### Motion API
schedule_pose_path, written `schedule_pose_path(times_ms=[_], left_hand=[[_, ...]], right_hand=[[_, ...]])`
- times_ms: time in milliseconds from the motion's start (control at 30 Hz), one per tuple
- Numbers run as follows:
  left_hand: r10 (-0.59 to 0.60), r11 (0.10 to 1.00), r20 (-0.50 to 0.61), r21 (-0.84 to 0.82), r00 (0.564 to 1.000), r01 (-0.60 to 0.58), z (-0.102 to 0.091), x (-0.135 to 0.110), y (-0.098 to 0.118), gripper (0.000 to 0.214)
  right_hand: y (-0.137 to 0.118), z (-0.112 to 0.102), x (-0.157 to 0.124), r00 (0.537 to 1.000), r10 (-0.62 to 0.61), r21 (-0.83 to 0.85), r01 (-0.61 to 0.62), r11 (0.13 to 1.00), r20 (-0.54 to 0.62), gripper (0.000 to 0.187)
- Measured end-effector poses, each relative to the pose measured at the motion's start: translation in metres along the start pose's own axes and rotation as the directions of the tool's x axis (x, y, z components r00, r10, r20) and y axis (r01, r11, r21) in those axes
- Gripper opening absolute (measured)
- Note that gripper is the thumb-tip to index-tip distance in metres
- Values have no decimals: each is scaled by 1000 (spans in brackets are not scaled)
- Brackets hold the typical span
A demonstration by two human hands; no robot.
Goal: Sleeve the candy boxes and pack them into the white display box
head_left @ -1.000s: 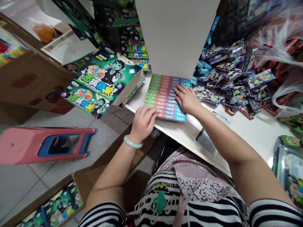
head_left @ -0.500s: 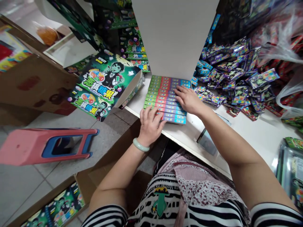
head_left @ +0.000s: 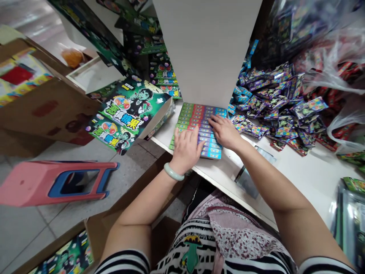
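Rows of small candy packs point(head_left: 199, 112) in green, red, purple and blue columns fill a display box on the white table. Its tall blank white lid point(head_left: 208, 45) stands raised behind them. My left hand point(head_left: 186, 147), with a pale green bangle point(head_left: 173, 172) at the wrist, lies over the near left of the rows, fingers spread. My right hand point(head_left: 224, 131) rests on the blue and purple columns at the right, fingers stretched out. Neither hand grips a pack; both lie on top of them.
Right of the box lies a heap of loose purple packs point(head_left: 281, 101), with red packs in clear plastic point(head_left: 339, 83) beyond. A green printed box point(head_left: 128, 110) juts over the table's left edge. A pink stool point(head_left: 31, 182) and an open carton point(head_left: 114, 213) are below.
My left hand has moved from the near edge further onto the rows and flattened over them. My right hand stays on the right columns. The view has shifted slightly.
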State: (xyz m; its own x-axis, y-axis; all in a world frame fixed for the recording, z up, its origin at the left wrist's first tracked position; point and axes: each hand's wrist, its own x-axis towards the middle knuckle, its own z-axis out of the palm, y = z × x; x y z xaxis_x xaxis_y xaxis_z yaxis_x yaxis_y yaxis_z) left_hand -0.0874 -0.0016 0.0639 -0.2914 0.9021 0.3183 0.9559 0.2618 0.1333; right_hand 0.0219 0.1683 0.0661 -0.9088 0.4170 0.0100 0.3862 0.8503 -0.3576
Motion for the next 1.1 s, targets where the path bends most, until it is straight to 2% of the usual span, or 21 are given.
schedule_pose_path(times_ms=[100,233,367,467,567,633,733,767,800,900,1000,1033,1100], left_hand=[[-22,998,57,54,998,19,3,11,7,51],[-17,1000,80,23,997,15,1,19,5,41],[52,998,56,-36,997,-50,0,28,-5,32],[98,990,106,-109,989,-87,3,35,-10,30],[103,989,152,-123,983,-85,4,37,-13,36],[112,988,158,-122,981,-93,3,37,-14,36],[137,985,155,-122,978,-119,0,40,-16,35],[144,985,155,-115,977,-127,0,43,-16,35],[145,986,157,-101,977,-131,-1,47,-16,36],[123,992,185,-30,975,-120,-1,64,-16,45],[84,995,244,34,966,-95,2,81,-14,49],[76,995,263,41,962,-90,4,86,-14,46],[71,996,273,28,959,-82,9,92,-14,40]], right_hand=[[0,0,0,1000,4,6,-4,1000,4,53],[3,-1,1,1000,-8,19,8,1000,-8,52],[5,1,2,998,-27,51,29,998,-54,51],[5,6,1,994,-17,93,27,995,-110,55],[16,11,1,980,11,266,43,963,-196,55],[32,6,5,943,118,470,45,882,-312,47],[56,-25,17,808,369,706,80,703,-459,47],[61,-42,22,778,420,749,96,655,-467,52],[63,-61,27,779,443,785,101,611,-445,58],[53,-119,39,871,431,906,38,422,-237,70],[34,-160,44,930,366,975,-42,217,-41,74],[29,-167,45,939,345,981,-56,185,-11,73],[22,-175,46,950,312,979,-68,192,4,69]])
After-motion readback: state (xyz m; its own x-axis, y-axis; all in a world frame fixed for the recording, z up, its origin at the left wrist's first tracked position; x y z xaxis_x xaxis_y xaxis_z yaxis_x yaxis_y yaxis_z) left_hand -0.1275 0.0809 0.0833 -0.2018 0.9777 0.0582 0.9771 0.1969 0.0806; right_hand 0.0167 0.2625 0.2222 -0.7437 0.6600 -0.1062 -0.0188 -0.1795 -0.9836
